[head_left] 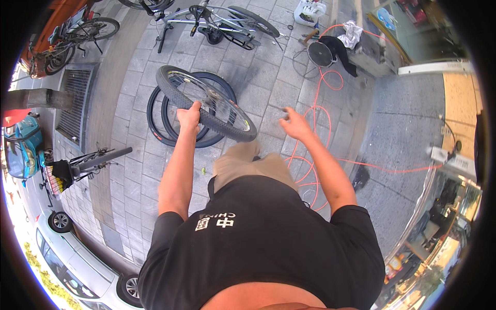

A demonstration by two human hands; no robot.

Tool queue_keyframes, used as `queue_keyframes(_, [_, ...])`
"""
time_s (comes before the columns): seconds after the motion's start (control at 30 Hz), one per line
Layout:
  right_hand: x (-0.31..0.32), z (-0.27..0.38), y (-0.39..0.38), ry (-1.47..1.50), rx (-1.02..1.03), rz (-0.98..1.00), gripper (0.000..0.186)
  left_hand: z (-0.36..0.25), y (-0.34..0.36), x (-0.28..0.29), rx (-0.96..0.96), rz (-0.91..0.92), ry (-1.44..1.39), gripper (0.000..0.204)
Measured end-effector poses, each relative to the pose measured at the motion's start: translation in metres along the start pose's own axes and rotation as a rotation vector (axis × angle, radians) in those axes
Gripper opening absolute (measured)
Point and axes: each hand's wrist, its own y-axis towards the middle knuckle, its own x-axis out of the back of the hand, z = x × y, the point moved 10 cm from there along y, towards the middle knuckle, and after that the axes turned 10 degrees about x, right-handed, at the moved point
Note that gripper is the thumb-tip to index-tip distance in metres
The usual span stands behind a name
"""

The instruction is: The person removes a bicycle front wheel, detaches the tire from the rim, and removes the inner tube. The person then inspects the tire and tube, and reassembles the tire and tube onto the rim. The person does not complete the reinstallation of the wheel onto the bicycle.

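Note:
My left hand (189, 117) is closed round the near side of a bicycle wheel (230, 129) with a black knobby tyre, spokes and a hub. The wheel is tilted and held above the paving. Beneath it, partly hidden, loose black bicycle tyres (150, 114) lie overlapping on the ground. My right hand (295, 124) is off to the right in the air, away from the wheel, with thumb and forefinger apart. Its fingertips look dark; whether something tiny is between them is too small to make out.
A silver bicycle (206, 20) lies on the paving ahead. An orange hose (329, 116) loops across the ground at right, near a round stool (320, 53), a hammer (310, 36) and a white jug (309, 11). At left are a metal grate (77, 103), more bicycles and a white car (77, 258).

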Motion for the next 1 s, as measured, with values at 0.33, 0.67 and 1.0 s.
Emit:
queue_keyframes(0.33, [0.115, -0.188, 0.138, -0.424, -0.264, 0.358, 0.057, 0.097, 0.058, -0.075, 0.312, -0.216, 0.03, 0.063])
queue_keyframes(0.67, [0.045, -0.398, 0.435, -0.845, -0.085, 0.546, 0.05, 0.047, 0.091, -0.09, 0.22, -0.486, 0.097, 0.036])
queue_keyframes(1.0, [0.065, -0.497, 0.612, -1.193, 0.124, 0.554, 0.057, 0.053, 0.069, -0.094, 0.198, -0.53, 0.083, 0.06])
